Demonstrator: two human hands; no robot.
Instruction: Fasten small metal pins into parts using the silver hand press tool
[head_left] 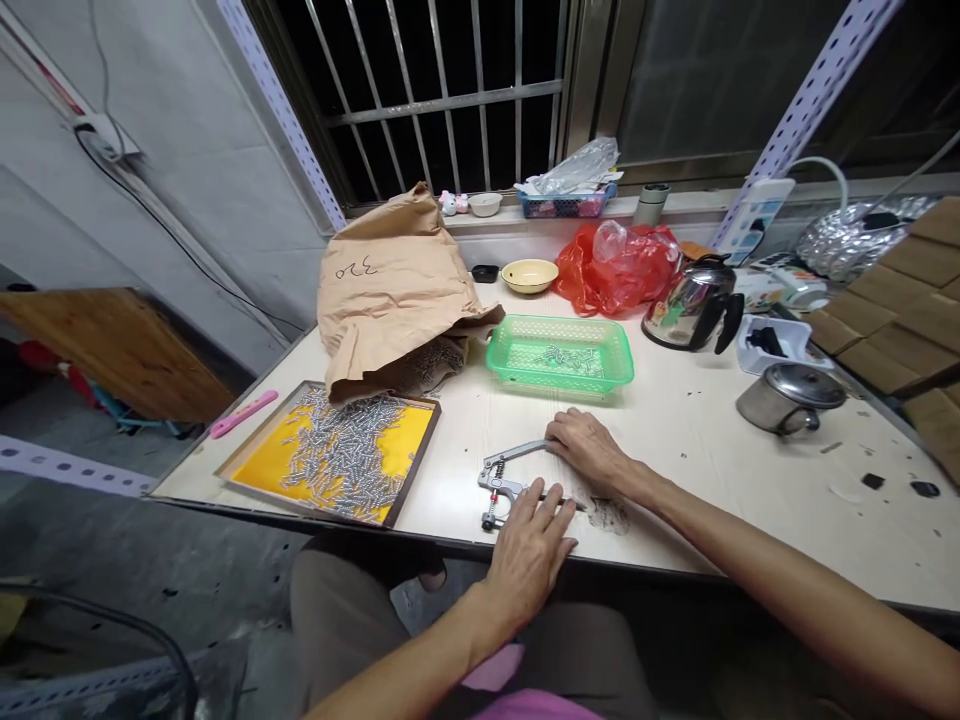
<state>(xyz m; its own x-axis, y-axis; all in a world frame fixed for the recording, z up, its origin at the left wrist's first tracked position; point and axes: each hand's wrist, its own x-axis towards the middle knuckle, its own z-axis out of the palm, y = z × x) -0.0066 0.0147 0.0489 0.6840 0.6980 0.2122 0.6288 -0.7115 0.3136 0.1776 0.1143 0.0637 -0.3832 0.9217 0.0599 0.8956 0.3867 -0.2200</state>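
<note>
Paper bag (pixel 397 290): inverted "320"; metal pieces (pixel 433 366) at mouth. Tray (pixel 414 464), green basket (pixel 555 381): likewise. Pliers (pixel 502 486) on table (pixel 697 490); your left hand (pixel 525 553), fingers spread, beside; right hand (pixel 589 445) at handle (pixel 525 450), grip unclear.

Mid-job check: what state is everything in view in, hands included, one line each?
Pliers: lying down, handles spread.
Left hand: palm down over the pliers, fingers extended.
Right hand: at the far handle's end, grip unclear.
Tray: partly covered with metal pieces.
Green basket: a few metal pieces inside.
Paper bag: creased, mouth open.
Kettle: upright.
Metal pot: lid on.
Red bag: crumpled.
</note>
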